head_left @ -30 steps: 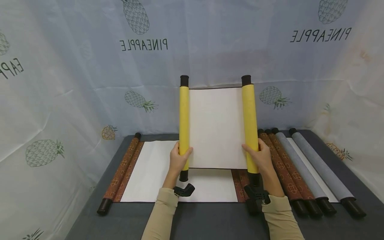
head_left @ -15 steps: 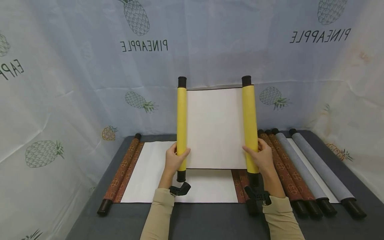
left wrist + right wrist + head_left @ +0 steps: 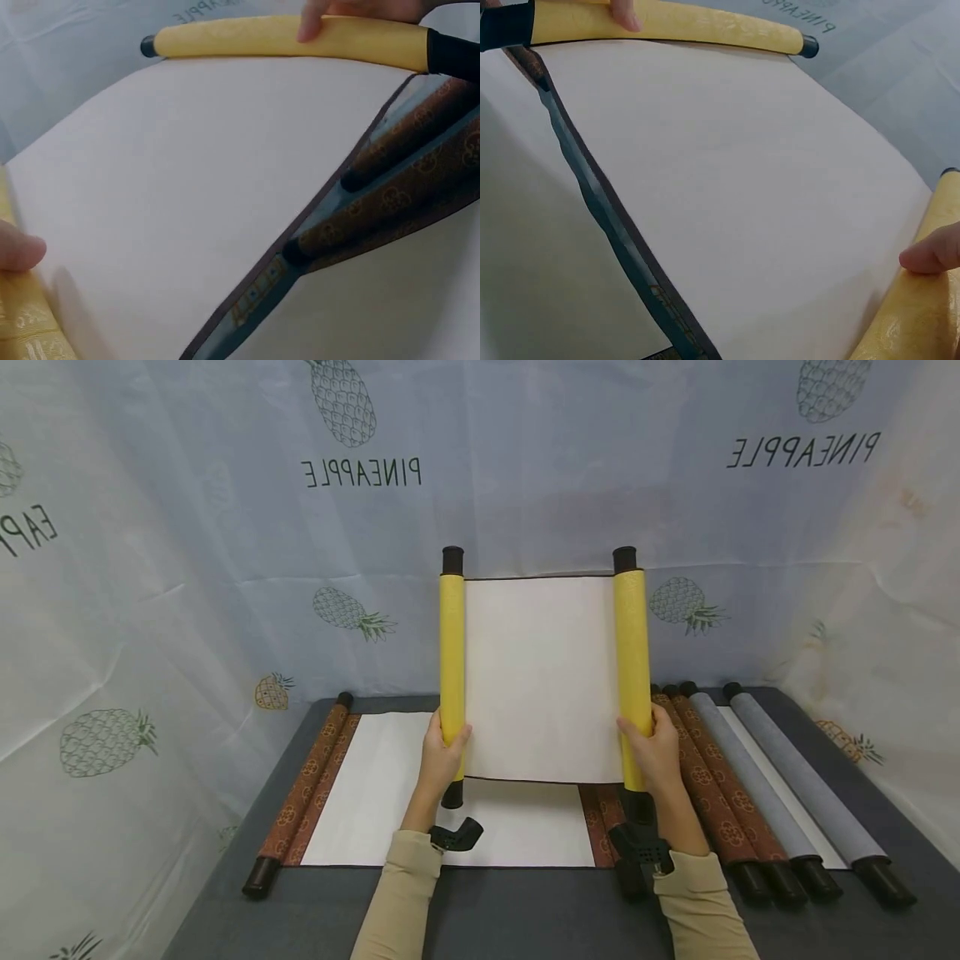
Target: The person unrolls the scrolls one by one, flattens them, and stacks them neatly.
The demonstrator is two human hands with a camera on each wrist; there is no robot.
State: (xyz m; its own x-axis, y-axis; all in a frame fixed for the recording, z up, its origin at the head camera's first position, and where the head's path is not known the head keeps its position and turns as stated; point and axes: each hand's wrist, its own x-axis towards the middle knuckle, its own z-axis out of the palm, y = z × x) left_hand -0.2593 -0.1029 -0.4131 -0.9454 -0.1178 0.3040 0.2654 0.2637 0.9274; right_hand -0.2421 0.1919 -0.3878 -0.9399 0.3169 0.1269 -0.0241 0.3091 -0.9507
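Note:
A yellow scroll with black knobs is held up above the table, its blank white sheet (image 3: pixel 542 681) stretched between two rolled ends. My left hand (image 3: pixel 441 756) grips the left roll (image 3: pixel 452 652) near its lower part, thumb on the front at the sheet's edge. Around the right roll (image 3: pixel 632 652) curls my right hand (image 3: pixel 654 752), its thumb also lying toward the sheet. Both rolls stand nearly upright. In the left wrist view the left thumb (image 3: pixel 19 251) presses the yellow roll; in the right wrist view the right thumb (image 3: pixel 934 251) does likewise.
Behind and below lies an open brown-patterned scroll, its white sheet (image 3: pixel 360 793) flat on the dark table (image 3: pixel 525 910). To the right are more brown rolls (image 3: pixel 708 793) and a grey scroll (image 3: pixel 810 777) partly open. A pineapple-print curtain (image 3: pixel 525 460) surrounds the table.
The two yellow rolls have moved apart, the left one going left first and the right one then going right, so more white sheet shows between them. Both hands keep their grip.

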